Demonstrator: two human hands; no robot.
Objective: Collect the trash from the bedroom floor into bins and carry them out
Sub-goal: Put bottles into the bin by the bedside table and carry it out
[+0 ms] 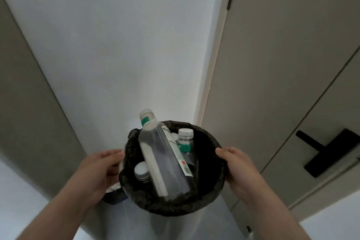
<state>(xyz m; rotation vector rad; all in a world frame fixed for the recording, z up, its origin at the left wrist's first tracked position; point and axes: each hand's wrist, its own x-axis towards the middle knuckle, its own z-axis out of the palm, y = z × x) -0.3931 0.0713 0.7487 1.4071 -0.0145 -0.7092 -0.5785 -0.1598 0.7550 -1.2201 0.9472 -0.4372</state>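
Bin [210,198]: round, lined with a black bag, held up in the near centre of the view between both hands. Contents: one large clear bottle [163,161] with a white cap, leaning to the far left and poking above the rim; one smaller bottle [185,142] with a green label, at the far side; one white-capped jar [141,170], low at the left. Left hand [97,171]: fingers curled around the bin's left rim. Right hand [237,165]: closed on the right rim. Surroundings: white wall [116,45] ahead; grey door [282,64] at right with a black handle [329,152].
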